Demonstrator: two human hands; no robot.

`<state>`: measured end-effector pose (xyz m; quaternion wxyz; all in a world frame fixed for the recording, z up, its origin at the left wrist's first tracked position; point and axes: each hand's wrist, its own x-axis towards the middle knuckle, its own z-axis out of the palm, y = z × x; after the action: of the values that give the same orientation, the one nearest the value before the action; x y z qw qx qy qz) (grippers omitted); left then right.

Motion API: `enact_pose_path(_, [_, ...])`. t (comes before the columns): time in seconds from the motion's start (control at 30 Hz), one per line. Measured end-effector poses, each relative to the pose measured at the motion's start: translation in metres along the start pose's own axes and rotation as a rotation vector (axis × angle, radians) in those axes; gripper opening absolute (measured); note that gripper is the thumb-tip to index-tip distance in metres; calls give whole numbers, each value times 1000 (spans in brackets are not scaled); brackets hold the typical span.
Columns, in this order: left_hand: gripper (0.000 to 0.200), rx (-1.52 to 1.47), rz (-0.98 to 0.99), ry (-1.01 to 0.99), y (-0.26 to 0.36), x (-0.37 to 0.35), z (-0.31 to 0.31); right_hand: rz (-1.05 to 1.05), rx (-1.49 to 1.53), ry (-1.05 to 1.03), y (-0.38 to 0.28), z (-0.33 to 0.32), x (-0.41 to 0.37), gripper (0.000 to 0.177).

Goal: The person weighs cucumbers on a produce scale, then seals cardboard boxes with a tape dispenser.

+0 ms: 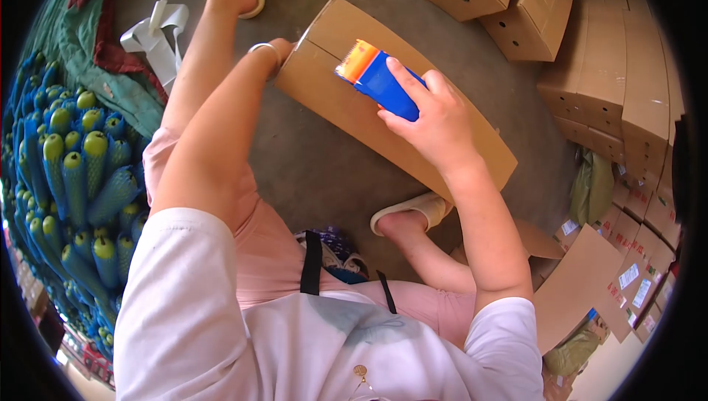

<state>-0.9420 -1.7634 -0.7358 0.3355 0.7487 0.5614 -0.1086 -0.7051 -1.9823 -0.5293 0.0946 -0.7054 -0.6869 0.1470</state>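
Observation:
A long closed cardboard box (413, 117) lies at a slant on the floor in front of me. My right hand (435, 117) grips a blue tape dispenser (391, 85) with an orange front and a toothed edge, held over the top of the box. My left hand (281, 53), with a white bangle at the wrist, is at the box's left end. Its fingers are out of sight behind the cardboard.
Green fruits in blue net sleeves (81, 172) are heaped at the left beside a green cloth (110, 69). White strips (158, 36) lie on the floor. More cartons (527, 14) stand at upper right, and others (597, 69) are stacked along the right. An open flap (579, 283) juts out lower right.

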Motion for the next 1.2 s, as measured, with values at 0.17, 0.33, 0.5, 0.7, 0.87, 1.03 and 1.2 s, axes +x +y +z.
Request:
enact_pose_path(0.17, [64, -717, -173, -39, 84, -55, -54, -40, 66, 12, 2, -3, -4, 64])
enact_pose_path(0.33, [64, -69, -5, 259, 106, -86, -28, -72, 114, -53, 38, -24, -45, 61])
enact_pose_path(0.5, [60, -2, 71, 353, 86, -73, -23, 92, -15, -109, 151, -68, -184, 70])
enact_pose_path(0.7, [65, -23, 24, 468, 60, -59, -21, 192, -57, -188, 265, -68, -306, 74])
enact_pose_path(0.87, [60, -16, 67, 469, 49, -55, -25, 260, 4, -240, 299, -44, -328, 71])
enact_pose_path(1.03, [58, -61, 46, 418, 62, -63, -27, 299, -61, -450, 298, -23, -280, 70])
enact_pose_path(1.2, [55, -53, 54, 438, 74, -70, -31, 257, -188, -491, 262, -18, -212, 60])
